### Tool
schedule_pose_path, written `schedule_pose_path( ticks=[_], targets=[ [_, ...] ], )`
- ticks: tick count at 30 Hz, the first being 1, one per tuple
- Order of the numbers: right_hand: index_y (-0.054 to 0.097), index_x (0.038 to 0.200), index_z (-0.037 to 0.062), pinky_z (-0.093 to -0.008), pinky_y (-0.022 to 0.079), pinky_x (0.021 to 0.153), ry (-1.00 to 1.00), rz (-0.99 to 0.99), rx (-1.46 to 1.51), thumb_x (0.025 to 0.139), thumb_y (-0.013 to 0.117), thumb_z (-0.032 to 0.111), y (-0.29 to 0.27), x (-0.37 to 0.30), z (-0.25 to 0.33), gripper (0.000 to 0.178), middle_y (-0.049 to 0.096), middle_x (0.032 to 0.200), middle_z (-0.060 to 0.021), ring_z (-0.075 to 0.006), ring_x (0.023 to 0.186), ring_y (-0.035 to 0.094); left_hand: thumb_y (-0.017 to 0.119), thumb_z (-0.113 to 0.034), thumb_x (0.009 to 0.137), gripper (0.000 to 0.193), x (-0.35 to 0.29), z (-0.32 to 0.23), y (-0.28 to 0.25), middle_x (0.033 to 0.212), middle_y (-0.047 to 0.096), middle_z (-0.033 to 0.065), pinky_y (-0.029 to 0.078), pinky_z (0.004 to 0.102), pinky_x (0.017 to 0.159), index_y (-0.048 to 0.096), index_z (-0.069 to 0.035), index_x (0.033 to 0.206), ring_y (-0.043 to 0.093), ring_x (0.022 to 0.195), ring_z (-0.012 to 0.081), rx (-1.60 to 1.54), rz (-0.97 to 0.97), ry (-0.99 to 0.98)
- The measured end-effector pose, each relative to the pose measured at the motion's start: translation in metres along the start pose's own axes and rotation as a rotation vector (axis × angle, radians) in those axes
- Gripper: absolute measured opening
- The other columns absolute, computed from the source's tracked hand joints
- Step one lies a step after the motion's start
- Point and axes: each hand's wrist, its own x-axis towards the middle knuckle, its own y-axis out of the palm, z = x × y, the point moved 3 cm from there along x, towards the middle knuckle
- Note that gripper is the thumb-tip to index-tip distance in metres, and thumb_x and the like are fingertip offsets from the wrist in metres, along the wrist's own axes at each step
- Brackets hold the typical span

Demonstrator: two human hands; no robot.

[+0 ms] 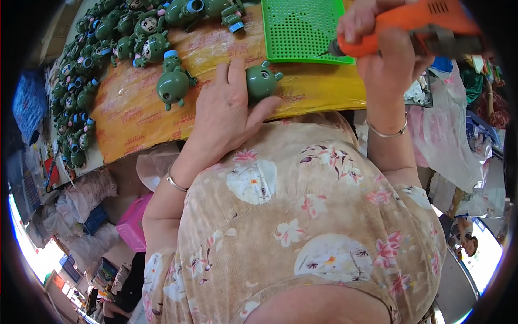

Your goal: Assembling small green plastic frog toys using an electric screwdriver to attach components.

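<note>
My left hand (pixel 226 102) rests on the yellow-covered tabletop, cupped against the left side of a dark green toy figure's round part (pixel 260 82), which has small ear-like knobs and a dark hole. The toy sits between thumb and forefinger. Raised at the right, my right hand (pixel 386 51) is closed around an orange power drill (pixel 421 24) with a dark chuck and thin bit. The bit's tip is over the near right part of a bright green perforated tray (pixel 274 38). Left of my left hand lies another green toy figure (pixel 174 86) with a light blue end.
Many more green toy figures (pixel 124 46) crowd the table's left side and far edge. Yellow taped sheeting (pixel 140 119) covers the near tabletop. A pink bin (pixel 135 221) and plastic bags (pixel 86 194) lie below left; clear plastic sheeting (pixel 453 129) hangs at right.
</note>
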Motion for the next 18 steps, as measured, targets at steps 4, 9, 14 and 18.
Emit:
schedule_pose_path(
  ticks=[4,9,14,18],
  targets=[
    [0.058,0.113,0.0055,-0.032,0.051,0.06,0.031,-0.061,-0.184,0.093,0.076,0.014,-0.022,0.013,-0.017,0.028,0.063,0.08,-0.0044,-0.0151,0.065,0.062,0.073,-0.039,0.091,0.052,-0.001,-0.001,-0.011,0.108,0.059,0.0222,0.055,0.0482,0.067,0.055,0.001,0.119,0.067,0.083,0.0414,0.056,0.14,-0.002],
    [0.057,0.113,0.0056,-0.0305,0.051,0.06,0.019,-0.002,-0.281,0.092,0.078,0.013,-0.028,0.007,-0.027,0.03,0.063,0.08,-0.0033,-0.0134,0.065,0.062,0.07,-0.031,0.093,0.04,0.002,0.01,-0.018,0.108,0.061,0.0211,0.055,0.0474,0.066,0.058,-0.003,0.119,0.068,0.085,0.0402,0.148,0.139,-0.249],
    [0.056,0.114,0.0066,-0.0284,0.05,0.06,-0.02,0.04,-0.278,0.089,0.081,0.015,-0.026,0.005,-0.026,0.036,0.065,0.08,-0.0036,-0.0112,0.067,0.062,0.07,-0.021,0.089,0.039,-0.003,0.006,-0.037,0.113,0.062,0.0212,0.055,0.0462,0.074,0.06,-0.006,0.124,0.066,0.096,0.0401,0.063,0.074,-0.107],
    [0.056,0.114,0.0061,-0.0271,0.049,0.058,-0.188,0.147,0.092,0.086,0.084,0.015,-0.033,0.019,-0.064,0.041,0.065,0.079,-0.0038,-0.01,0.066,0.061,0.075,-0.011,0.08,0.057,-0.006,0.01,-0.025,0.114,0.058,0.0206,0.05,0.0499,0.086,0.057,-0.01,0.134,0.06,0.106,0.0413,-0.033,0.093,0.131]
  ],
)
